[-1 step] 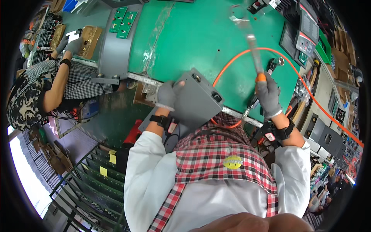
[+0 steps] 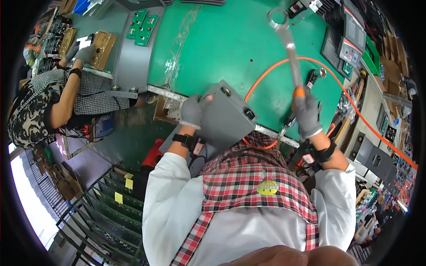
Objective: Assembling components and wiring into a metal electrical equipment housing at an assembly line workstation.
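My left hand, in a grey glove, grips the left edge of a grey metal panel. The thumb lies on top, and most of the fingers are hidden. The panel is tilted over the front edge of the green bench and carries two dark fittings along its far right side. My right hand is closed round the lower end of a metal ring wrench with orange on its handle. The wrench stands raised over the bench, its ring end away from me and apart from the panel. Beside this hand lies an air tool, partly covered.
An orange hose loops across the green bench. Green circuit boards rest on a grey panel at the left. Dark equipment stands at the back right. A co-worker works at the far left.
My right hand has come slightly toward me with the wrench, whose ring end looks less blurred. My left hand and the panel are nearly where they were.
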The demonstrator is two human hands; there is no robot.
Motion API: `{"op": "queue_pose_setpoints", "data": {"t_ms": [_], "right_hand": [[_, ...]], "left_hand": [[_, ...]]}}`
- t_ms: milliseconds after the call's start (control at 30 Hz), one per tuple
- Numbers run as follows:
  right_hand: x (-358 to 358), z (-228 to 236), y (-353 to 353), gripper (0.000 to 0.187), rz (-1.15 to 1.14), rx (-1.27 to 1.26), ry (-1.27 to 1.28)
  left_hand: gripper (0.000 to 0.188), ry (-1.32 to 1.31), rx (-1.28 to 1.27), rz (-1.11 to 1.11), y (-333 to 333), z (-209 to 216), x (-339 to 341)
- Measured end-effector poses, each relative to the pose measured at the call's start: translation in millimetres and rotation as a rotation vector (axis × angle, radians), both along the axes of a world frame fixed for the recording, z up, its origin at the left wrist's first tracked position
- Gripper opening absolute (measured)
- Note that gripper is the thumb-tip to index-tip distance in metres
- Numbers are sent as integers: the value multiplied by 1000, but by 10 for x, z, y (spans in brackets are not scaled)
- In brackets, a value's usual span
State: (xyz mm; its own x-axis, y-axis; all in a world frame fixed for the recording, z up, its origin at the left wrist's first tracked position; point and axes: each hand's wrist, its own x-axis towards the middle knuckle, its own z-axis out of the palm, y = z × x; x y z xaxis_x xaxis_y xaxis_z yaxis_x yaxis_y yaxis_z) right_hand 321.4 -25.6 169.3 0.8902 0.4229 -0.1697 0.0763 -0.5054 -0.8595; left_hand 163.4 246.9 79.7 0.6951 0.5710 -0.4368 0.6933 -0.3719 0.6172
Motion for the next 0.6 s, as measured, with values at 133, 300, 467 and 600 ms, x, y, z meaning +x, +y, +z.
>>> {"op": "queue_pose_setpoints", "data": {"t_ms": [133,300,467,600], "right_hand": [[-46,-40,5,30,707,-359,-116],[33,-88,-33,29,169,-242,-38],[-93,-249,-122,27,716,-505,59],[74,-281,-163,31,37,36,-38]], "left_hand": [[64,-79,131,-22,-20,47,-5],[60,-38,12,27,-17,40,-3],[62,-98,100,44,-3,8,-22],[67,61,-102,51,36,17,-2]]}}
